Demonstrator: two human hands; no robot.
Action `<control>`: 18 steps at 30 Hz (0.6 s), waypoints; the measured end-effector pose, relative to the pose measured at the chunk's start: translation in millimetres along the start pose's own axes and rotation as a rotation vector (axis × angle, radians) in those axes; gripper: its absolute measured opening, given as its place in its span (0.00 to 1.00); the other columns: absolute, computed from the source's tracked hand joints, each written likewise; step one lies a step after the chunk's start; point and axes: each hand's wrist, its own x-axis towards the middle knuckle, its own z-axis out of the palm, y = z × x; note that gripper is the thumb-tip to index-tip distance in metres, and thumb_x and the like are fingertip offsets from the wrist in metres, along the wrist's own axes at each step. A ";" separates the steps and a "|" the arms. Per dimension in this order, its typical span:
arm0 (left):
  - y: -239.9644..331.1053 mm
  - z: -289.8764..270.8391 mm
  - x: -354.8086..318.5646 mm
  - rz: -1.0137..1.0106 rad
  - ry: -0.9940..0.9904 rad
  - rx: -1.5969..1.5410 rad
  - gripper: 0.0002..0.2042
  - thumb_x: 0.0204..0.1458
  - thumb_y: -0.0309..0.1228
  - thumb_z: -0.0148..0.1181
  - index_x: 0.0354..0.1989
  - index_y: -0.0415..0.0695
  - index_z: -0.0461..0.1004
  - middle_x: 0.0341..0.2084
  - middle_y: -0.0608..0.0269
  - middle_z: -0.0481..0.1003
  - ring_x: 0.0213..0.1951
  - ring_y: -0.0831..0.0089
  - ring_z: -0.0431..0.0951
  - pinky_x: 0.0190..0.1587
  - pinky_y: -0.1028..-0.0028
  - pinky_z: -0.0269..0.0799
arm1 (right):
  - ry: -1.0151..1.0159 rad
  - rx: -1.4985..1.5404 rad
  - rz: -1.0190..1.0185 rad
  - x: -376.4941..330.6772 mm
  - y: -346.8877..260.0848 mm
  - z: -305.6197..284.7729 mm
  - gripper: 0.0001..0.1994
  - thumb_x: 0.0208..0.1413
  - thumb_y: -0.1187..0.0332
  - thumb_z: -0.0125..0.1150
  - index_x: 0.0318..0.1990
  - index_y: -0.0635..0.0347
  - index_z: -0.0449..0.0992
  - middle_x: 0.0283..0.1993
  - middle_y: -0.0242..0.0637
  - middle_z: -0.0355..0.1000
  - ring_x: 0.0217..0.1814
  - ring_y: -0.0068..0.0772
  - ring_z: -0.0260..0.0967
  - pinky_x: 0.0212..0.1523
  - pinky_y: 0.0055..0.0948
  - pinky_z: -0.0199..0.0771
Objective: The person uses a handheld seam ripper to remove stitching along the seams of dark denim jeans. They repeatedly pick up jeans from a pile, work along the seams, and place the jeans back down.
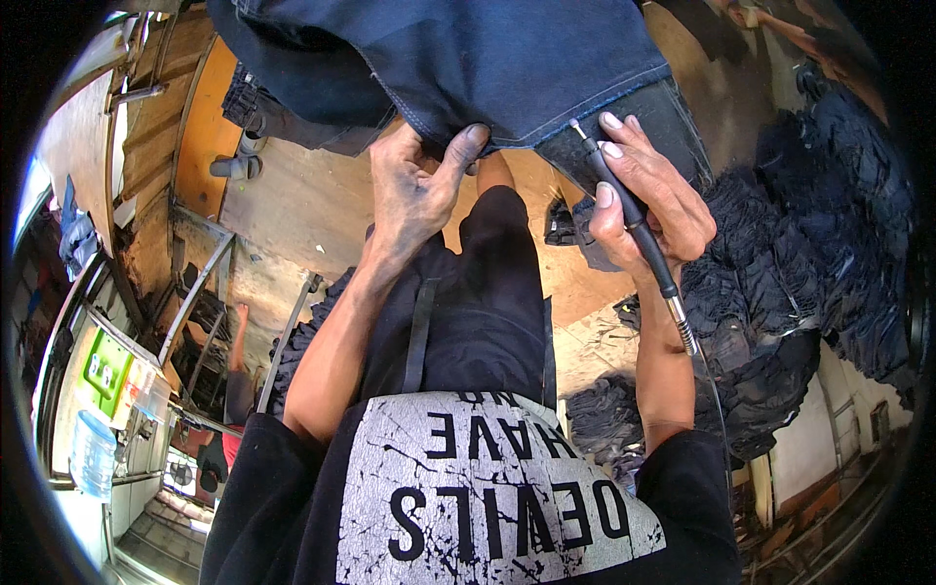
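A dark blue denim garment with pale stitching hangs across the top of the view. My left hand grips its lower edge, thumb on the front and the fingers hidden behind the cloth. Held like a pen in my right hand is a black pen-shaped handpiece with a thin metal tip and a spring-wrapped cord end. That tip rests at or just over the stitched hem, right of my left hand; whether it touches cannot be told.
Large heaps of dark garments lie at the right. The handpiece's thin cord runs down past my right arm. At the left are metal frames, a blue water bottle, sandals and another person's arm.
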 end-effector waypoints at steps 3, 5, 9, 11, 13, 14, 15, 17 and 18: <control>-0.6 -1.8 -1.4 -0.052 -0.046 -0.011 0.08 0.67 0.29 0.70 0.48 0.37 0.83 0.39 0.64 0.85 0.38 0.80 0.81 0.42 0.76 0.76 | -0.016 0.017 -0.007 1.0 -1.2 1.0 0.15 0.46 0.79 0.69 0.45 0.69 0.87 0.43 0.50 0.87 0.56 0.53 0.87 0.63 0.54 0.86; -1.1 -2.7 -1.4 -0.044 -0.048 -0.011 0.08 0.67 0.29 0.70 0.48 0.37 0.83 0.38 0.63 0.85 0.37 0.81 0.81 0.41 0.76 0.76 | -0.039 0.057 -0.018 1.8 -1.6 1.5 0.15 0.47 0.78 0.70 0.44 0.68 0.87 0.43 0.49 0.87 0.56 0.53 0.87 0.63 0.53 0.86; -3.5 -3.4 -1.4 -0.045 -0.049 0.037 0.08 0.67 0.30 0.71 0.46 0.37 0.83 0.36 0.64 0.85 0.36 0.81 0.81 0.40 0.76 0.76 | -0.100 0.070 -0.041 3.3 -2.3 1.7 0.15 0.48 0.77 0.71 0.45 0.68 0.88 0.43 0.49 0.86 0.56 0.52 0.87 0.63 0.52 0.86; -5.1 -2.8 -1.6 -0.061 -0.046 0.024 0.07 0.67 0.29 0.71 0.45 0.38 0.83 0.35 0.65 0.85 0.35 0.81 0.80 0.39 0.76 0.76 | -0.130 0.077 -0.055 4.2 -2.6 1.5 0.15 0.48 0.77 0.71 0.45 0.67 0.88 0.43 0.49 0.86 0.56 0.53 0.87 0.63 0.52 0.86; -5.9 -1.2 -1.0 -0.005 0.005 0.024 0.09 0.66 0.31 0.72 0.41 0.36 0.85 0.29 0.61 0.85 0.30 0.79 0.81 0.34 0.75 0.76 | -0.153 0.092 -0.071 5.0 -2.6 1.4 0.15 0.48 0.76 0.71 0.46 0.67 0.88 0.43 0.49 0.87 0.56 0.53 0.86 0.63 0.52 0.86; -5.7 -0.4 -0.4 0.023 0.030 0.023 0.10 0.66 0.31 0.72 0.38 0.34 0.85 0.26 0.59 0.85 0.28 0.77 0.81 0.31 0.74 0.76 | -0.149 0.092 -0.072 5.2 -2.5 1.7 0.15 0.48 0.76 0.71 0.46 0.68 0.88 0.43 0.49 0.87 0.57 0.53 0.86 0.63 0.52 0.87; -5.1 0.7 0.3 0.022 0.031 0.017 0.10 0.65 0.31 0.72 0.38 0.35 0.85 0.26 0.59 0.85 0.28 0.77 0.81 0.31 0.74 0.76 | -0.145 0.092 -0.073 5.3 -2.2 2.0 0.15 0.47 0.76 0.71 0.46 0.68 0.88 0.43 0.49 0.87 0.57 0.53 0.86 0.63 0.53 0.87; -3.2 2.6 1.9 0.024 0.040 0.015 0.10 0.65 0.32 0.72 0.38 0.35 0.85 0.26 0.59 0.85 0.28 0.77 0.82 0.31 0.74 0.76 | -0.136 0.092 -0.078 4.8 -1.2 2.9 0.16 0.47 0.77 0.71 0.46 0.68 0.88 0.43 0.49 0.87 0.57 0.53 0.86 0.63 0.54 0.87; -2.2 3.3 2.4 0.020 0.022 0.000 0.11 0.65 0.32 0.73 0.38 0.34 0.85 0.26 0.59 0.85 0.28 0.77 0.82 0.31 0.74 0.76 | -0.132 0.091 -0.078 4.2 -0.8 3.2 0.16 0.47 0.77 0.71 0.46 0.68 0.88 0.43 0.50 0.87 0.57 0.53 0.86 0.62 0.54 0.87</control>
